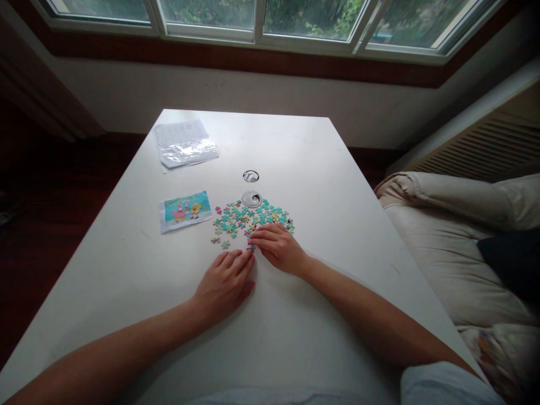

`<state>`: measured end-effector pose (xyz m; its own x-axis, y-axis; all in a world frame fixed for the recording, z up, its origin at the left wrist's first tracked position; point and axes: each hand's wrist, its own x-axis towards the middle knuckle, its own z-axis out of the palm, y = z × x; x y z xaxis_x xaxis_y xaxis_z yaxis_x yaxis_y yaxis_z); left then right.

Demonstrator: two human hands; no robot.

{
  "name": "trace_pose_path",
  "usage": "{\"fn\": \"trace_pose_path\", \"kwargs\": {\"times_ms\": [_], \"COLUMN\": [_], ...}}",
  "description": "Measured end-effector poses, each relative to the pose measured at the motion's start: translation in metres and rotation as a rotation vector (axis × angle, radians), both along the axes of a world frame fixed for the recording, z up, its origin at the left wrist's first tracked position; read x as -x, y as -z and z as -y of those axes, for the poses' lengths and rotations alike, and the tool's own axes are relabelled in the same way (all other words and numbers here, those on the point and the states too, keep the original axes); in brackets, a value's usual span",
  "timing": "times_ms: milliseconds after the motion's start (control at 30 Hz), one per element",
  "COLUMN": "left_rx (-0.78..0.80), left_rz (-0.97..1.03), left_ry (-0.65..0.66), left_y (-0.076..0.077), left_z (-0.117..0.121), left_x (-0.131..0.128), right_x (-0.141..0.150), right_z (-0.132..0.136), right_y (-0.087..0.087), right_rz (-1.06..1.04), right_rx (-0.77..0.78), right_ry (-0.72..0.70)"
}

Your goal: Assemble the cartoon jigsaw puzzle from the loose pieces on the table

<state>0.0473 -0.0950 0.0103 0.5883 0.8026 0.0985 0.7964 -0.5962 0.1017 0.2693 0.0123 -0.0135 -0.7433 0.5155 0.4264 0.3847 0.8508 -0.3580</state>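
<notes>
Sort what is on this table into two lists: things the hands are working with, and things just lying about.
In use:
- left hand, flat on the table
- right hand, fingers on a small piece at the heap's near edge
- puzzle pieces, a loose heap
- reference picture, beside the heap

Lying about:
- plastic bag
- two round caps
- sofa cushion

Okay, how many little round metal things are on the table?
2. One round metal piece lies near the middle of the table; the other sits just nearer, at the far edge of the puzzle pieces. More could hide under the hands.
</notes>
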Motion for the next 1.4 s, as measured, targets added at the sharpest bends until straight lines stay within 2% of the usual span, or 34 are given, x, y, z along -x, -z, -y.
{"fn": "trace_pose_path", "kwargs": {"times_ms": [367,633,967,1233,1400], "left_rx": [-0.002,0.014,0.011,0.038,0.048], "left_rz": [0.033,0.064,0.134,0.120,0.144], "left_ry": [-0.008,-0.007,0.060,0.028,-0.007], "left_y": [-0.001,0.002,0.003,0.005,0.001], "left_z": [0.000,-0.002,-0.006,-0.013,-0.021], "left_x": [0.000,0.001,0.005,0.008,0.015], "right_x": [0.003,0.001,-0.010,-0.006,-0.007], "right_z": [0.006,0.002,-0.014,-0.011,-0.012], "right_y": [-0.004,-0.002,-0.003,-0.006,-0.005], "right_rz": [0.110,0.022,-0.203,-0.222,-0.244], "right_rx": [-0.075,-0.020,0.073,0.100,0.117], "right_ry": [-0.022,-0.022,0.311,0.296,0.298]}}
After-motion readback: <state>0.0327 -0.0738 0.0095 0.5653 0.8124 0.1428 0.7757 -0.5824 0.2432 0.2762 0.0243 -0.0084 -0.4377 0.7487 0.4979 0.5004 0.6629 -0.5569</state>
